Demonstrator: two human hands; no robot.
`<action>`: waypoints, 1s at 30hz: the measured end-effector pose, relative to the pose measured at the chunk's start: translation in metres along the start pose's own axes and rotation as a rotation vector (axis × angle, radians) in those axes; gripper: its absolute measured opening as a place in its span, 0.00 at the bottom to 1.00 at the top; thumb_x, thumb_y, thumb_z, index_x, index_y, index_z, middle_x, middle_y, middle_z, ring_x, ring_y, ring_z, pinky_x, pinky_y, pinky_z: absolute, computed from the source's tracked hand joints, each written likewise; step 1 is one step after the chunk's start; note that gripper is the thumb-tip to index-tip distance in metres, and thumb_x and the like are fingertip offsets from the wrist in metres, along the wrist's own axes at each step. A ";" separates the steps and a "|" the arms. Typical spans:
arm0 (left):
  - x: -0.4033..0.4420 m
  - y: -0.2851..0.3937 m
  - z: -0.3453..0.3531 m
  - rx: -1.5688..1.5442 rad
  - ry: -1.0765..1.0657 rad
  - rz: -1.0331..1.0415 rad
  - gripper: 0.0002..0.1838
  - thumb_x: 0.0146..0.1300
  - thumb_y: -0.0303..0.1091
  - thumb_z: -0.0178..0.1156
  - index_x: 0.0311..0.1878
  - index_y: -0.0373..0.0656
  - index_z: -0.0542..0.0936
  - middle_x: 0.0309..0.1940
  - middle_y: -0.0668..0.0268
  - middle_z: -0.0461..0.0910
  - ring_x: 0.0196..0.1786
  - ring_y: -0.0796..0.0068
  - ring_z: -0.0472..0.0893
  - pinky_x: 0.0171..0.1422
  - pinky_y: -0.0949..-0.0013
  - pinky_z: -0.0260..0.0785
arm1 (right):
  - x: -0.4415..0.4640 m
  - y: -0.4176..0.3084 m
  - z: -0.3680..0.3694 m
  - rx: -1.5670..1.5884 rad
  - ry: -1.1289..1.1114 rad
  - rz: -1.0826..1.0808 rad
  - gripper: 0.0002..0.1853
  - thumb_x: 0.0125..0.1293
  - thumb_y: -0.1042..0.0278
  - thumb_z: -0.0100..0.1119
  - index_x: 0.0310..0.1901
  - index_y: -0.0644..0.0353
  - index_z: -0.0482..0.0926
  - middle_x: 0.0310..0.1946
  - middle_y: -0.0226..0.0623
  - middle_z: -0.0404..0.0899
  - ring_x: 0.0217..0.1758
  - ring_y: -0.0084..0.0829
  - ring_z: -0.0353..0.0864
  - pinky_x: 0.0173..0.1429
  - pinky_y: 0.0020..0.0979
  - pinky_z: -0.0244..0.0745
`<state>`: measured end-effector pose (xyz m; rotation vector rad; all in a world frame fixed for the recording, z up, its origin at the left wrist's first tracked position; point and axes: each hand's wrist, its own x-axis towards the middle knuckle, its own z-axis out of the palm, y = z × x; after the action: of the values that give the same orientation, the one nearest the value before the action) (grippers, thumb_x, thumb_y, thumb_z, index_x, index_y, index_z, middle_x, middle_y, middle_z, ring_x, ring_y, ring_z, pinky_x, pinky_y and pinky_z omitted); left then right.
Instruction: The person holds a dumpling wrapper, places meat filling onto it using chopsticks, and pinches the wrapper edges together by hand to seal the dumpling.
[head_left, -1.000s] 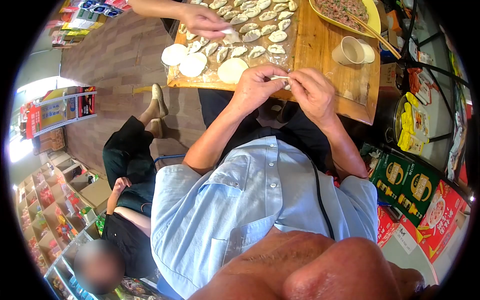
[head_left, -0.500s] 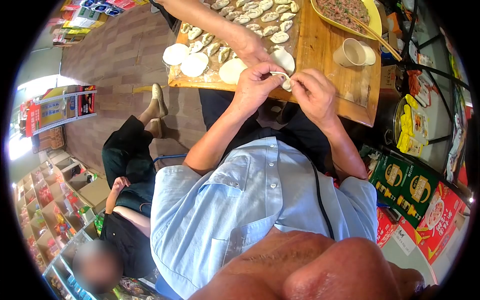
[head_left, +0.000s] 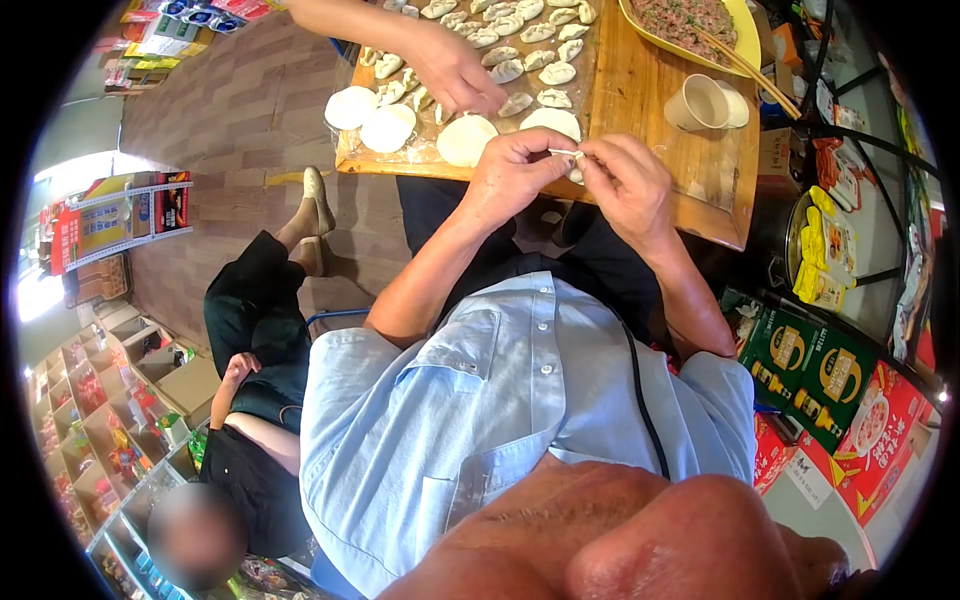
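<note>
Dumpling (head_left: 567, 153) in pale dough is pinched along its edge by both hands at once. By the left hand (head_left: 518, 168), it is gripped at one end between thumb and curled forefinger; by the right hand (head_left: 628, 183), the other end is clamped in the same manner, with the fingers folded inward. Minced filling (head_left: 682, 22) flecked with green is held in a yellow bowl (head_left: 750, 36), across whose rim a pair of chopsticks (head_left: 772, 88) is laid. Near it a paper cup (head_left: 694, 104) is set against a second cup (head_left: 738, 106); what is in them cannot be made out. The pinched dumpling is held up between the two sets of fingertips, over the near edge of the wooden table (head_left: 625, 85), and is seen just beside a round wrapper (head_left: 551, 124), which is partly covered by the left hand. Beyond, rows of shaped dumplings (head_left: 557, 73) are spread out, and among them another person's hand (head_left: 458, 72) is lowered, its fingertips pointed down.
</note>
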<state>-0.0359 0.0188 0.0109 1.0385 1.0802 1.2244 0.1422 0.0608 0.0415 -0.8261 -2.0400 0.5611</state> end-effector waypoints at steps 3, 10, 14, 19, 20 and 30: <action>-0.001 0.000 0.001 -0.011 0.004 -0.005 0.06 0.67 0.24 0.64 0.44 0.35 0.85 0.34 0.72 0.83 0.37 0.87 0.77 0.43 0.79 0.70 | 0.001 0.000 -0.001 -0.045 0.013 -0.069 0.07 0.56 0.77 0.69 0.37 0.62 0.83 0.33 0.39 0.82 0.35 0.41 0.83 0.39 0.37 0.78; -0.004 0.001 0.005 -0.104 0.038 -0.008 0.06 0.67 0.24 0.64 0.45 0.34 0.84 0.35 0.70 0.84 0.38 0.85 0.78 0.44 0.79 0.71 | 0.002 0.001 0.001 -0.062 0.046 -0.064 0.06 0.54 0.79 0.67 0.35 0.62 0.81 0.31 0.39 0.81 0.33 0.41 0.82 0.37 0.37 0.77; -0.003 -0.004 0.003 -0.148 0.111 -0.001 0.06 0.68 0.24 0.63 0.45 0.34 0.84 0.34 0.69 0.84 0.38 0.85 0.78 0.44 0.80 0.71 | 0.002 -0.001 0.000 -0.060 0.044 -0.079 0.07 0.54 0.79 0.67 0.34 0.62 0.81 0.31 0.39 0.81 0.33 0.41 0.82 0.37 0.37 0.77; -0.004 -0.001 0.005 -0.146 0.124 -0.028 0.05 0.67 0.24 0.64 0.44 0.35 0.84 0.34 0.70 0.84 0.37 0.85 0.79 0.43 0.79 0.71 | 0.005 -0.004 -0.001 -0.060 0.010 -0.159 0.07 0.52 0.80 0.68 0.34 0.62 0.81 0.31 0.38 0.81 0.33 0.41 0.82 0.37 0.37 0.77; -0.003 -0.002 0.005 -0.094 0.120 -0.001 0.05 0.67 0.24 0.64 0.44 0.35 0.84 0.34 0.70 0.84 0.37 0.85 0.78 0.43 0.79 0.71 | 0.005 -0.004 -0.001 -0.060 0.010 -0.159 0.07 0.52 0.80 0.68 0.34 0.62 0.81 0.31 0.38 0.81 0.33 0.41 0.82 0.37 0.37 0.77; -0.002 -0.001 0.001 0.147 0.069 0.089 0.05 0.65 0.24 0.64 0.42 0.34 0.85 0.34 0.69 0.84 0.36 0.82 0.79 0.42 0.76 0.72 | 0.002 0.000 0.002 -0.127 0.014 -0.138 0.08 0.53 0.76 0.70 0.36 0.61 0.82 0.33 0.38 0.81 0.34 0.41 0.82 0.37 0.37 0.77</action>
<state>-0.0346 0.0166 0.0098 1.1746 1.2027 1.2743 0.1397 0.0617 0.0414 -0.7540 -2.1177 0.3508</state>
